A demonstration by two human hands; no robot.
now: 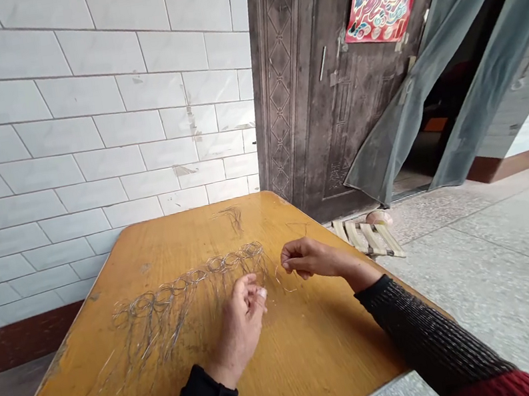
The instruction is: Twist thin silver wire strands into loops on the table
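Note:
My right hand (311, 258) is over the right side of the wooden table, thumb and fingertips pinched together on a thin wire (287, 289). That wire bends in a loose curve below the fingertips, in the gap between my hands. Left of it, my left hand (242, 320) hovers palm inward with its fingers loosely curled and the thumb apart; I see nothing in it. Just beyond my left hand lies a long row of wire loops (178, 290), their thin tails trailing toward me. Farther back rests a small bunch of straight wires (235, 218).
The worn orange-brown table (323, 364) meets a white tiled wall (82, 140) at the back. To the right are a dark carved door (296, 84), a grey curtain (399, 128) and a low strapped stool (367, 235) on the speckled floor.

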